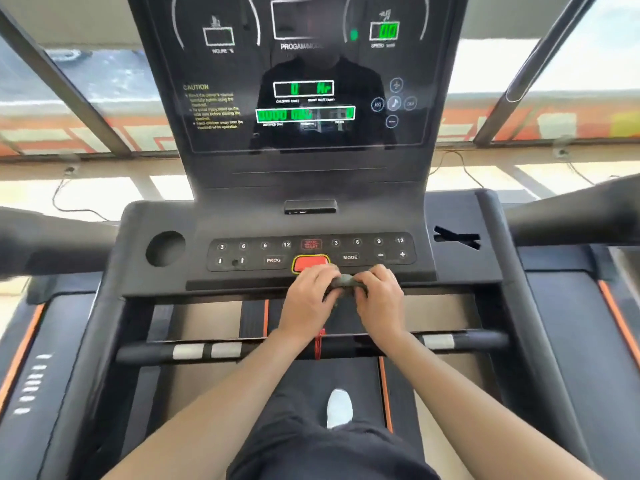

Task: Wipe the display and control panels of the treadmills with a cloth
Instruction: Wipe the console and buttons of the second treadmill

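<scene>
A small dark grey cloth (344,281) is bunched between my two hands, just below the treadmill's control panel (311,252). My left hand (309,295) grips its left end with curled fingers. My right hand (378,296) grips its right end the same way. Both hands hover at the panel's lower edge, right under the red stop button (309,262). The tall black display (304,74) rises behind, with green digits lit. Most of the cloth is hidden inside my fingers.
A round cup holder (165,248) sits left of the panel and a recessed tray (457,237) sits right. A front handlebar (214,350) with silver sensors crosses under my wrists, a red safety cord (318,344) hanging over it. Side handrails flank the console. Neighbouring treadmills stand left and right.
</scene>
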Motion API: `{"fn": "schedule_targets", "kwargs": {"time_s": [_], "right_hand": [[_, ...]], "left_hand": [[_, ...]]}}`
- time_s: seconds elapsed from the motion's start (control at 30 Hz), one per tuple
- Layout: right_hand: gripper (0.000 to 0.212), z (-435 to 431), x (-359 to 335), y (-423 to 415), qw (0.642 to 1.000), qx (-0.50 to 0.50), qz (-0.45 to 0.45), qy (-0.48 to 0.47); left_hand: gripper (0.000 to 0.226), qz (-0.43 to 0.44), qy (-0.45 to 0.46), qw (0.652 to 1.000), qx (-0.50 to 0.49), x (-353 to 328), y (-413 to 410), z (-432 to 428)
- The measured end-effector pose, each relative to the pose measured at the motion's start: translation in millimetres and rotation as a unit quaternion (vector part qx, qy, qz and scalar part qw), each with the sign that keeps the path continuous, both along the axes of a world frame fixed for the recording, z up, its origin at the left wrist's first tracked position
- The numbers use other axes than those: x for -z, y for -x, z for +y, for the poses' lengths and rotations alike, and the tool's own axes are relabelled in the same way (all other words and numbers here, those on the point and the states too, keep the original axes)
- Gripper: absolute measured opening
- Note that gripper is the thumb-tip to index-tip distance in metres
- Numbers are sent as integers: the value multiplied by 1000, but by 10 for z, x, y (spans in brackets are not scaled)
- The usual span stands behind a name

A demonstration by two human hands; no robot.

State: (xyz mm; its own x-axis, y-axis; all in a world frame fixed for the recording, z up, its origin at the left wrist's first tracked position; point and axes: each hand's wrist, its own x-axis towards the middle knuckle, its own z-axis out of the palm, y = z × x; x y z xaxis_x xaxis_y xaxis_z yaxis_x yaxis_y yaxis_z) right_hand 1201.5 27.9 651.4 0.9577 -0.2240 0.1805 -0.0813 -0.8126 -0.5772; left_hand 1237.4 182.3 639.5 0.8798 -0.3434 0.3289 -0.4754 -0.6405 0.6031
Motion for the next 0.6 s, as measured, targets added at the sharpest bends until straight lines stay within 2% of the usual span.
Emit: {"fn": "schedule_targets", "kwargs": {"time_s": [0.2,0.27,0.37,0.43,0.47,0.53,0.6], "right_hand": [[19,-331,7,132,995,90,1,-32],[27,-306,-29,165,992,96,13,-80],[44,-177,-93,226,987,45,22,-153],[37,-115,-114,205,988,26,29,-152],[31,-88,-102,173,990,24,41,-136],[24,-19,-85,96,993,36,61,-94],[29,82,-70,26,996,59,51,-49]], "left_hand": [[23,1,-19,995,102,-37,-31,-329],[22,42,22,994,94,-96,-15,-431],[30,160,90,980,80,-124,8,-404],[33,197,90,971,99,-122,-17,-245],[33,170,73,977,106,-120,-28,-133],[31,50,33,994,91,-106,-59,118],[34,-40,4,997,60,-60,-150,353]]}}
